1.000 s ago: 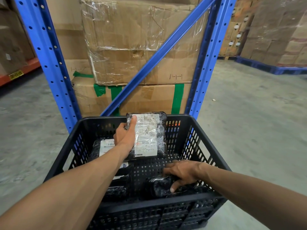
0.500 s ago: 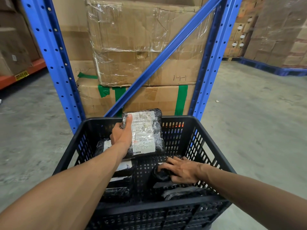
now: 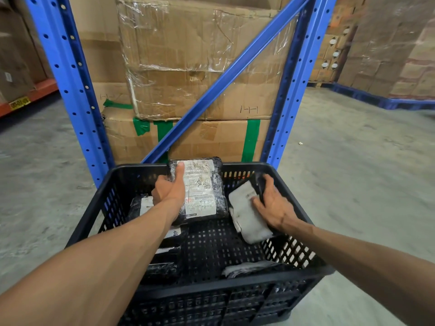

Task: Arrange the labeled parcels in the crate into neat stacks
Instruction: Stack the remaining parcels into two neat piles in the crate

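A black slatted crate (image 3: 313, 222) stands on the floor in front of me. My left hand (image 3: 168, 189) grips a black-wrapped parcel with a white label (image 3: 202, 191), held upright over the crate's far middle. My right hand (image 3: 273, 205) holds a second parcel (image 3: 247, 217) with its pale label side up, tilted above the crate's right half. More labeled black parcels (image 3: 141, 205) lie stacked along the left side, partly hidden by my left forearm. Another parcel (image 3: 249, 269) lies at the near right corner.
A blue steel rack upright (image 3: 70, 74) and diagonal brace (image 3: 226, 78) rise just behind the crate, with taped cardboard boxes (image 3: 193, 67) stacked inside. Grey concrete floor (image 3: 353, 165) spreads to both sides. Further wrapped boxes on blue pallets (image 3: 381, 102) stand at the far right.
My right hand has lifted a parcel from the crate's near right floor up toward the right wall, label now facing up. My left hand keeps its parcel upright in about the same place.
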The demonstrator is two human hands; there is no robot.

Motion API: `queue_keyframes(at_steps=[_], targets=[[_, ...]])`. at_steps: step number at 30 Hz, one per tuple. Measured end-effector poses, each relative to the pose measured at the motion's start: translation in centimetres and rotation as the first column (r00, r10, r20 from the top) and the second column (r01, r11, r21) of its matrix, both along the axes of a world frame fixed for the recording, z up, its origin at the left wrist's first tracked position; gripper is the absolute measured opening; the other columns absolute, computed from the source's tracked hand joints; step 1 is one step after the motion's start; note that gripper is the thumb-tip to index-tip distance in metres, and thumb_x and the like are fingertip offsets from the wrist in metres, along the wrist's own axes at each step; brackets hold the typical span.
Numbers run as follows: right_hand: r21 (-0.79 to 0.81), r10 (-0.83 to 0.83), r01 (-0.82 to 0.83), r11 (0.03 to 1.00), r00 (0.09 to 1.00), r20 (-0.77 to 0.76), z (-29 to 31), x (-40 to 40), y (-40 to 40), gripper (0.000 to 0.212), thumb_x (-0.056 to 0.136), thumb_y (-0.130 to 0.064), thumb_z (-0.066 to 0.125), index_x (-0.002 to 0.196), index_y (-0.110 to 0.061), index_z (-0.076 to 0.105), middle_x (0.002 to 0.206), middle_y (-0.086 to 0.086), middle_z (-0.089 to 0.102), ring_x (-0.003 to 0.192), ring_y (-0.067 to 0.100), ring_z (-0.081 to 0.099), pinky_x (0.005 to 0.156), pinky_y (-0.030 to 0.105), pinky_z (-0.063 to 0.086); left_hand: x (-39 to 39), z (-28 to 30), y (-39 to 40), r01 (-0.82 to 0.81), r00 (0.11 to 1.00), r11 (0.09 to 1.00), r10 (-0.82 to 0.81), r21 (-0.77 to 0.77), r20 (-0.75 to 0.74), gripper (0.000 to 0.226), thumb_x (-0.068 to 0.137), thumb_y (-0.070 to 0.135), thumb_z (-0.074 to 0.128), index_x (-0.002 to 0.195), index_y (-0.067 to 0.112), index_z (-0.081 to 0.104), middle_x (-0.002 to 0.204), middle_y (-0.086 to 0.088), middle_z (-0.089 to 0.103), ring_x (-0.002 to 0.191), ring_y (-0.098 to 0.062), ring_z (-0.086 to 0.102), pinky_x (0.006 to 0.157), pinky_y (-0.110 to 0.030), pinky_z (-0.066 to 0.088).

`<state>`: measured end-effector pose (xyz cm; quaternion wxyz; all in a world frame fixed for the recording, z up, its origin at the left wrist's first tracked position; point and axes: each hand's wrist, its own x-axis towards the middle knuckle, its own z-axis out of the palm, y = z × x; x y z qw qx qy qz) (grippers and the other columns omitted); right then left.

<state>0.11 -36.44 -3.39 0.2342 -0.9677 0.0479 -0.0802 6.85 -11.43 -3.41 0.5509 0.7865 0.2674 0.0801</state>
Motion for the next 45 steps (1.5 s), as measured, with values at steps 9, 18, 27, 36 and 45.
queue_keyframes(at_steps=[9,18,27,36,45], targets=[[0.282,-0.279,0.217,0.934,0.939,0.199,5.8,0.3,-1.1,0.067,0.092,-0.039,0.05,0.149,-0.03,0.017,0.139,0.007,0.062,0.11,0.042,0.066,0.095,0.049,0.05,-1.1,-1.7,-4.5,0.182,0.972,0.968,-0.15,0.172,-0.184,0.092,0.077,0.082,0.041,0.136,0.013,0.05,0.136,-0.015,0.056,0.122,-0.039,0.054,0.101,-0.049,0.044],[0.448,-0.12,0.043,0.893,0.982,0.144,5.3,1.0,-2.7,0.066,0.092,-0.035,0.053,0.148,-0.035,0.018,0.142,0.0,0.059,0.118,0.034,0.062,0.105,0.053,0.046,0.7,-6.1,-8.6,0.297,0.87,0.955,-0.267,0.01,-0.416,0.095,0.085,0.076,0.033,0.157,0.016,0.017,0.159,-0.016,0.03,0.142,-0.041,0.035,0.113,-0.052,0.034],[0.316,-0.049,0.035,0.948,0.998,0.037,0.6,2.0,-0.7,0.062,0.092,-0.038,0.051,0.144,-0.036,0.018,0.133,0.006,0.064,0.115,0.04,0.063,0.099,0.045,0.047,1.0,-13.3,-8.1,0.259,0.802,0.961,-0.267,-0.092,-0.534,0.093,0.091,0.068,0.035,0.154,0.001,0.023,0.156,-0.024,0.031,0.14,-0.042,0.036,0.113,-0.048,0.035],[0.339,-0.036,0.058,0.939,0.997,-0.072,-1.7,2.4,-0.1,0.058,0.092,-0.037,0.048,0.142,-0.035,0.019,0.122,0.005,0.068,0.103,0.034,0.067,0.096,0.052,0.052,1.3,-14.5,-9.2,0.16,0.839,0.975,-0.216,-0.153,-0.499,0.075,0.101,0.053,0.028,0.155,0.001,0.02,0.162,-0.019,0.02,0.148,-0.034,0.023,0.12,-0.039,0.021],[0.414,-0.051,0.126,0.901,0.981,-0.187,-2.4,1.7,-1.0,0.063,0.095,-0.03,0.051,0.149,-0.032,0.018,0.112,0.002,0.064,0.102,0.032,0.063,0.097,0.047,0.05,1.7,-11.9,-9.0,0.267,0.805,0.918,-0.38,-0.293,-0.455,0.051,0.106,0.026,0.027,0.148,-0.002,0.036,0.154,-0.02,0.038,0.139,-0.033,0.041,0.11,-0.038,0.036]])
